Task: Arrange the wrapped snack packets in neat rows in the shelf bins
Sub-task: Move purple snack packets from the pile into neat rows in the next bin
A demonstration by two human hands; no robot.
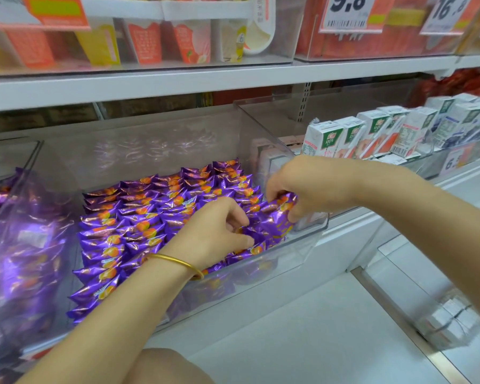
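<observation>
We record the right hand (302,187) with fingers clamped on a shiny purple foil snack packet (275,217) in the clear plastic shelf bin (302,246), and the left hand (214,231) with fingers pinching a neighbouring packet (254,234).

both forearms are bare, uncovered as far as the frame's edges show them. the left hand (216,231) has one ornament at its wrist: a thin round gold-coloured metal bangle (178,263), smooth and plain, with a bright sheen along its upper curve, lying loosely across the wrist. the right hand (302,187) and its wrist are bare skin. the fingers (234,214) are bare too. a rounded bare limb part (164,367) shows at the bottom edge; which part it is cannot be told.
</observation>
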